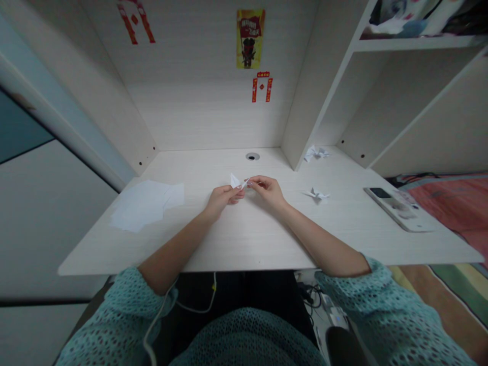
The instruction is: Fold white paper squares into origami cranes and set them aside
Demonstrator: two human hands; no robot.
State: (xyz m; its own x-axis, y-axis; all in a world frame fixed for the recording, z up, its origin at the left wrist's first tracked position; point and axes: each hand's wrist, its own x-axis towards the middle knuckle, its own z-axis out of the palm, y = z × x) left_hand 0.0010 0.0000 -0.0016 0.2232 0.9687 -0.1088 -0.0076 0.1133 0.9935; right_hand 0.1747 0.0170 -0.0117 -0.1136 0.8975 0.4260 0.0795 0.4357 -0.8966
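Loose white paper sheets [145, 206] lie at left on the surface [244, 239]. Left hand [223, 199] and right hand [268, 192] meet at centre, fingers of both clamped on a small folded white paper piece [236, 181], held just above the surface. Further right: folded paper figure [315, 153] near the shelf upright [295, 122], second folded paper figure [317, 193], white remote control [396, 208].

1. The left hand [223, 201] is turned inward, and its fingers [237, 189] are bent to pinch.
2. The right hand [269, 192] is just beside it and pinches also with the fingertips [253, 182].
3. The left forearm [175, 254] and the right forearm [320, 241] are bare and go inward on a slant.
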